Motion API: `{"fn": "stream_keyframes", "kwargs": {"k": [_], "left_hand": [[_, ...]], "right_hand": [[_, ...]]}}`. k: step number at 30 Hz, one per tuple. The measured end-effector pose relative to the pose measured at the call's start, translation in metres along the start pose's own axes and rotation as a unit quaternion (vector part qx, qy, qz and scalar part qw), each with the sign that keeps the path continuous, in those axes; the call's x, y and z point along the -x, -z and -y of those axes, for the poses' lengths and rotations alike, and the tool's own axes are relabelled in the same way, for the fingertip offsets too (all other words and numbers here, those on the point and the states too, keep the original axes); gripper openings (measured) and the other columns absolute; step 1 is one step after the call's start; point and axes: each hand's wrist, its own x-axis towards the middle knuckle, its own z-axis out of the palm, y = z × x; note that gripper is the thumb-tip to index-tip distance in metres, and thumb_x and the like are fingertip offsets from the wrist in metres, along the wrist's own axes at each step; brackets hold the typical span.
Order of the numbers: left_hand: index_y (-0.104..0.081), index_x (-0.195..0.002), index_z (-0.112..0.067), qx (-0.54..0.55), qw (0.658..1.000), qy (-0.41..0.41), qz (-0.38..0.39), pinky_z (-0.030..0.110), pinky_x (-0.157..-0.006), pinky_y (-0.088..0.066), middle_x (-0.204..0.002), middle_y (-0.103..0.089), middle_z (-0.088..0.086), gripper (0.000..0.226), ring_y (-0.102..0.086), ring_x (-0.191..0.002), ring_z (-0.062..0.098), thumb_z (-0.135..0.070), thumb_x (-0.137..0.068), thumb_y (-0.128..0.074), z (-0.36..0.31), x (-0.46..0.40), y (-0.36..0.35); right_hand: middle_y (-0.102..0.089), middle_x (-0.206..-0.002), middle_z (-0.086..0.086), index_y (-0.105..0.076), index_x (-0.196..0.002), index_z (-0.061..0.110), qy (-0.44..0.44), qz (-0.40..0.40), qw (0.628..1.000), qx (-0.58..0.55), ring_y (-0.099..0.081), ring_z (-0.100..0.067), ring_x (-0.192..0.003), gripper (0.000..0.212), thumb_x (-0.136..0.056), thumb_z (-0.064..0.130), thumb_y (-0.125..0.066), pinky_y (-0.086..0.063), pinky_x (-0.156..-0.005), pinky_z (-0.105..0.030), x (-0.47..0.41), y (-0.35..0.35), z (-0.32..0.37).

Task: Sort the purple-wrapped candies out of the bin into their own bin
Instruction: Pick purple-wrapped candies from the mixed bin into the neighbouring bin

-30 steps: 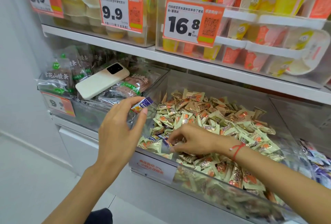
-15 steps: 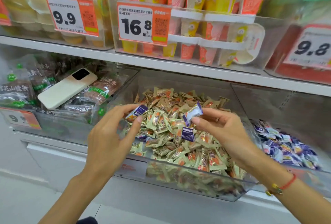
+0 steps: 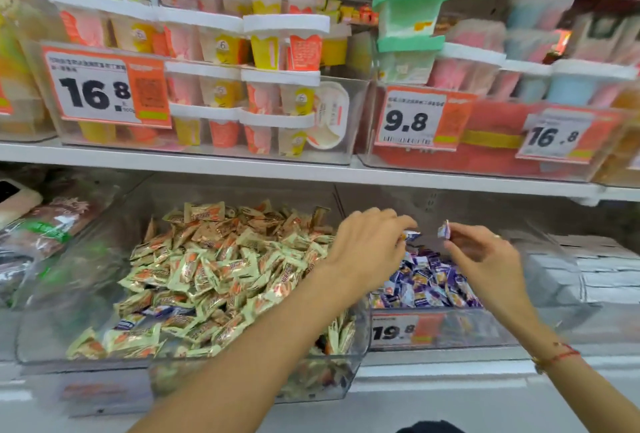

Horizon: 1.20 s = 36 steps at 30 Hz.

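Observation:
A clear bin (image 3: pixel 356 360) in the middle holds a heap of cream-and-orange wrapped candies (image 3: pixel 214 273), with a few purple-wrapped ones (image 3: pixel 162 311) lying near its front. To its right stands a second clear bin (image 3: pixel 446 330) filled with purple-wrapped candies (image 3: pixel 429 283). Both hands hover above that purple bin. My left hand (image 3: pixel 367 245) pinches a purple-wrapped candy (image 3: pixel 411 235) at its fingertips. My right hand (image 3: pixel 485 259) pinches another purple-wrapped candy (image 3: pixel 444 228) between thumb and fingers.
Overhead, a white shelf (image 3: pixel 311 169) carries clear boxes of cups and price tags. Bagged snacks (image 3: pixel 41 224) fill the bin at the left. White packs (image 3: pixel 595 269) lie at the right. A price label (image 3: pixel 405 330) fronts the purple bin.
Both hands have carried their purple candies from over the mixed bin rightwards to above the purple bin. The view has swung right with them.

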Motion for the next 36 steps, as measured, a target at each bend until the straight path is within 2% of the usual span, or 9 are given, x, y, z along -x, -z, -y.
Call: {"fn": "stream_keyframes", "kwargs": {"k": [3, 5, 11, 16, 23, 27, 31, 33, 36], "left_hand": [[-0.042, -0.141, -0.025, -0.006, 0.998, 0.022, 0.053, 0.037, -0.092, -0.041, -0.13, -0.057, 0.0, 0.047, -0.05, -0.118, 0.023, -0.024, -0.095, -0.05, 0.005, -0.007, -0.008], [-0.042, -0.141, -0.027, 0.004, 0.999, 0.036, 0.038, 0.037, -0.096, -0.04, -0.136, -0.053, -0.004, 0.048, -0.047, -0.123, 0.019, -0.026, -0.094, -0.051, 0.013, 0.003, 0.0], [-0.056, -0.126, -0.031, -0.048, 0.989, 0.095, -0.106, 0.023, -0.094, -0.035, -0.123, -0.057, -0.017, 0.032, -0.049, -0.116, 0.006, -0.032, -0.094, -0.053, 0.062, 0.09, 0.056], [-0.064, -0.115, -0.018, -0.163, 0.938, 0.187, -0.241, 0.036, -0.083, -0.045, -0.111, -0.065, -0.002, 0.03, -0.056, -0.103, 0.02, -0.026, -0.088, -0.051, 0.116, 0.174, 0.101], [-0.065, -0.11, -0.019, -0.216, 0.898, 0.317, -0.216, 0.038, -0.069, -0.048, -0.102, -0.066, 0.0, 0.033, -0.06, -0.092, 0.027, -0.037, -0.09, -0.046, 0.156, 0.247, 0.115], [-0.06, -0.119, -0.031, -0.146, 0.894, 0.376, -0.195, 0.028, -0.055, -0.044, -0.105, -0.066, -0.01, 0.031, -0.065, -0.089, 0.021, -0.037, -0.089, -0.062, 0.156, 0.26, 0.108], [-0.061, -0.12, -0.035, -0.118, 0.896, 0.379, -0.201, 0.012, -0.045, -0.029, -0.091, -0.068, -0.014, 0.036, -0.059, -0.057, 0.009, -0.032, -0.085, -0.068, 0.159, 0.264, 0.108], [-0.06, -0.122, -0.036, -0.122, 0.897, 0.376, -0.199, 0.016, -0.041, -0.032, -0.079, -0.065, -0.016, 0.039, -0.057, -0.052, 0.009, -0.033, -0.085, -0.068, 0.159, 0.264, 0.108], [-0.056, -0.126, -0.038, -0.133, 0.896, 0.377, -0.196, 0.029, -0.045, -0.046, -0.079, -0.063, -0.014, 0.04, -0.059, -0.053, 0.014, -0.036, -0.087, -0.063, 0.162, 0.265, 0.107]], "right_hand": [[-0.069, -0.101, 0.008, -0.062, -0.106, 0.035, 0.008, 0.099, 0.995, 0.018, -0.064, 0.005, -0.089, 0.037, -0.085, 0.005, -0.068, -0.05, -0.085, -0.015, -0.003, 0.001, -0.005], [-0.068, -0.107, 0.012, -0.062, -0.107, 0.039, 0.011, 0.128, 0.992, 0.015, -0.064, 0.001, -0.095, 0.04, -0.087, 0.005, -0.066, -0.05, -0.089, -0.019, 0.0, 0.0, -0.006], [-0.064, -0.112, 0.016, -0.067, -0.111, 0.032, 0.126, 0.176, 0.976, 0.004, -0.056, -0.003, -0.109, 0.023, -0.092, 0.019, -0.062, -0.044, -0.097, -0.027, 0.015, -0.016, 0.031], [-0.063, -0.108, 0.021, -0.068, -0.109, 0.031, 0.238, 0.206, 0.948, -0.054, -0.055, -0.001, -0.108, 0.02, -0.092, 0.026, -0.058, -0.044, -0.091, -0.018, 0.027, -0.05, 0.109], [-0.066, -0.115, 0.011, -0.063, -0.119, 0.031, 0.398, 0.438, 0.791, 0.153, -0.058, -0.011, -0.108, 0.026, -0.097, 0.028, -0.049, -0.048, -0.086, -0.03, 0.025, -0.141, 0.207], [-0.07, -0.107, 0.0, -0.067, -0.115, 0.022, 0.445, 0.47, 0.75, 0.138, -0.062, -0.021, -0.099, 0.028, -0.094, 0.014, -0.05, -0.052, -0.079, -0.04, 0.034, -0.207, 0.231], [-0.061, -0.111, -0.01, -0.057, -0.128, 0.016, 0.469, 0.521, 0.7, 0.137, -0.057, -0.028, -0.097, 0.037, -0.092, 0.009, -0.056, -0.048, -0.07, -0.041, 0.05, -0.265, 0.231], [-0.049, -0.124, -0.013, -0.04, -0.142, 0.016, 0.49, 0.524, 0.668, 0.198, -0.05, -0.03, -0.104, 0.058, -0.089, 0.002, -0.057, -0.041, -0.068, -0.038, 0.059, -0.28, 0.224], [-0.047, -0.131, -0.015, -0.034, -0.143, 0.01, 0.545, 0.473, 0.652, 0.234, -0.045, -0.03, -0.113, 0.059, -0.089, -0.002, -0.054, -0.042, -0.077, -0.039, 0.068, -0.285, 0.219]]}}
